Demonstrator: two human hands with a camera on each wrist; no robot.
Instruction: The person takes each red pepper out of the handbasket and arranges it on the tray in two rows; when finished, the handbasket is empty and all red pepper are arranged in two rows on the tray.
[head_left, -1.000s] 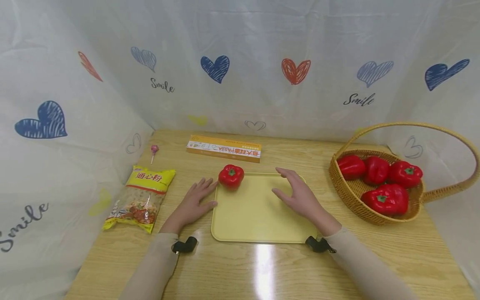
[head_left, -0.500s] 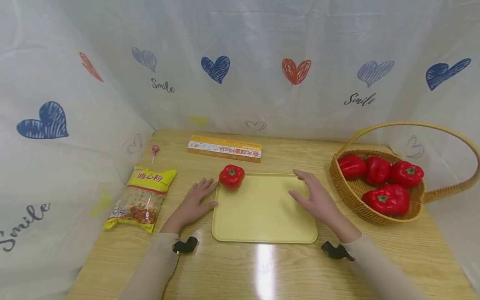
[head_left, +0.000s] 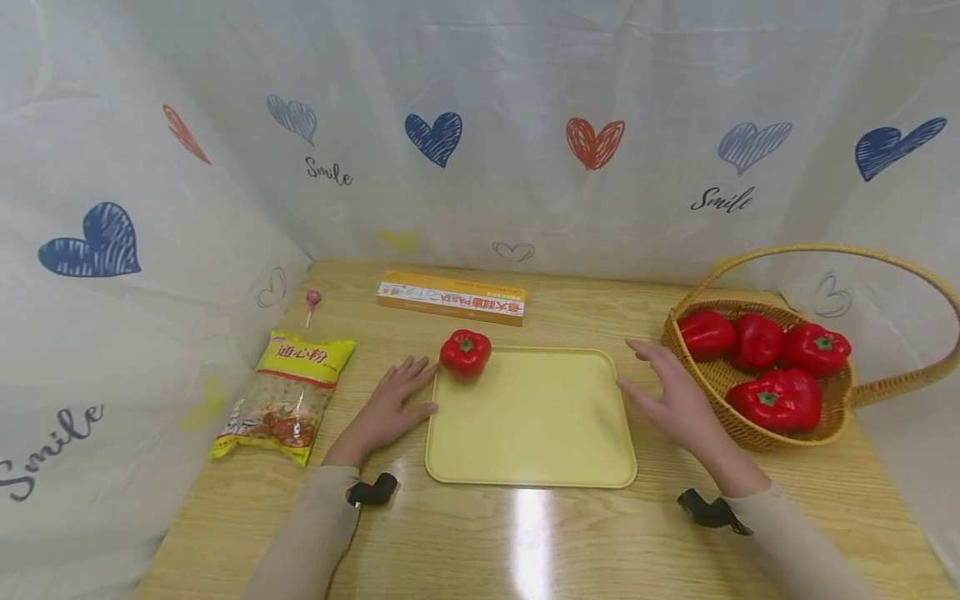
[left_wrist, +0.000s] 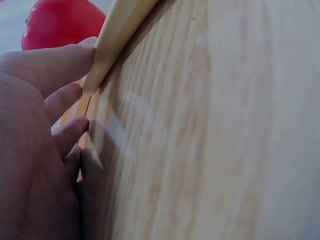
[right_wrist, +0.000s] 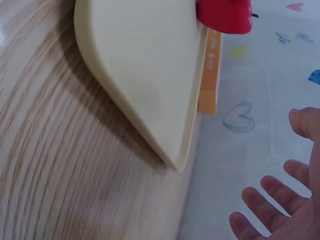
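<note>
A yellow tray [head_left: 532, 417] lies on the wooden table, with one red bell pepper [head_left: 466, 354] on its far left corner. My left hand [head_left: 386, 408] rests beside the tray's left edge, its thumb touching the rim [left_wrist: 107, 47] in the left wrist view. To the right, my right hand [head_left: 678, 404] hovers between the tray and a wicker basket [head_left: 693, 379], fingers spread and holding nothing. Several red bell peppers [head_left: 780, 400] sit inside that basket. In the right wrist view, the right hand's fingers [right_wrist: 277, 195] are apart from the tray [right_wrist: 145, 60].
Behind the tray lies an orange pasta box [head_left: 450, 298]. A yellow bag of macaroni [head_left: 285, 396] is at the left, with a pink lollipop [head_left: 312, 302] farther back. The basket's tall handle [head_left: 832, 247] arches upward. A white curtain [head_left: 517, 200] borders the table.
My right hand has moved rightward from over the tray toward the basket. The left hand and the pepper on the tray have stayed in place.
</note>
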